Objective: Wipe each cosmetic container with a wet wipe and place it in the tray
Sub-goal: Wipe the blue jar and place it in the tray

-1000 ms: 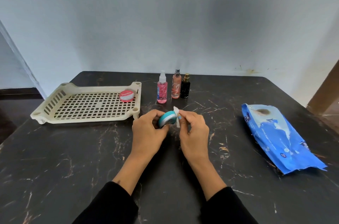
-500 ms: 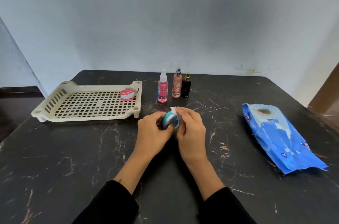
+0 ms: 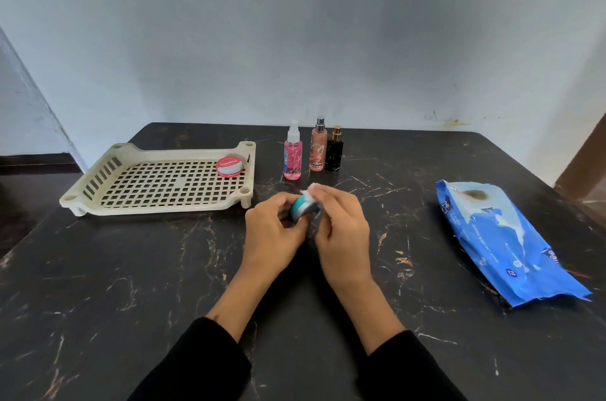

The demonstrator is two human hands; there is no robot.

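Head view. Your left hand [image 3: 273,230] grips the teal tin [image 3: 303,207] between curled fingers and thumb, holding it on edge above the desk [image 3: 131,285], roughly midway between the left and right edges and just off the tray's near right corner. Your right hand [image 3: 341,226] pinches the white wet wipe [image 3: 311,188] against the tin's upper right side; only a small corner of the wipe shows past the fingers. The tin's flat faces point left and right, so its short axis runs roughly across the desk and its rim faces you. The cream tray [image 3: 98,177] sits toward the far left corner, with the red tin [image 3: 230,166] lying flat in its far right corner. The tray lies to the left of and slightly beyond the held tin, so the left hand is the nearer one for the placing move; judged from this, the tin would need turning flat before it is set down. Three bottles stand upright at the far edge, just right of the tray and apparently still to be wiped: pink bottle [image 3: 292,156], peach bottle [image 3: 318,148], black bottle [image 3: 334,151]. The blue wipe pack [image 3: 505,243] lies along the right edge, well apart from both hands.
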